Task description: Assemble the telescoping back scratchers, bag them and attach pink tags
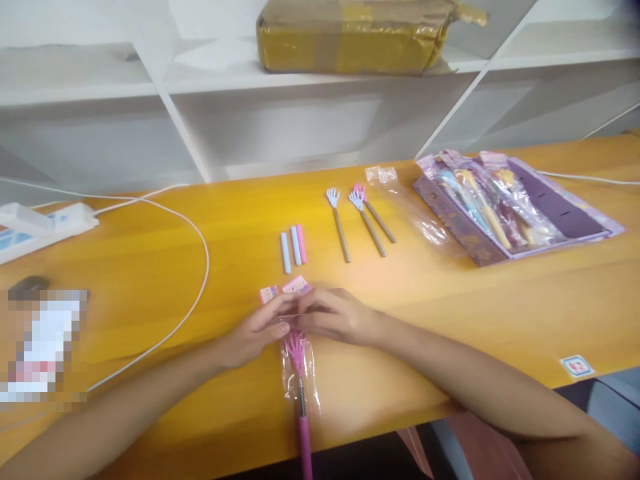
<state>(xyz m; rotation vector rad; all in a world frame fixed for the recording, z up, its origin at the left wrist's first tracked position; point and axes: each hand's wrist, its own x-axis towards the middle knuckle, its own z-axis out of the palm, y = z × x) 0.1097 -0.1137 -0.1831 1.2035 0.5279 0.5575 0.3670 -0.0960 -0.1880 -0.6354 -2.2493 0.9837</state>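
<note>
1. Two bare hands meet at the far end of a clear bag (314, 395), near the middle of the wooden table (225, 413).
2. Left hand (265, 328): thumb held apart from the bent fingers, at the bag's far end. Whether they pinch the film cannot be told.
3. Right hand (343, 318): fingers bent inward over the same end, their tips partly hidden. Grip cannot be confirmed.
4. Pink scratcher (297, 353): hand-shaped head inside the bag, just on the near side of the hands; its metal rod and pink handle run toward the near edge.
5. Two printed cards (297, 285) lie just beyond the fingers, the left one partly covered.
6. Three short tubes (285, 253), two light blue and one pink, lie farther off; the pink one is beside the right-hand blue one.
7. Three metal rods (341, 233) with hand-shaped heads, two pale blue and one pink, lie right of the tubes.
8. Clear wrapper (431, 231): flat, between the rods and a purple box (535, 190) at far right, which bears bagged items (503, 200).
9. White power strip (45, 230) at left; taped carton (350, 40) on the far shelf (215, 81).
</note>
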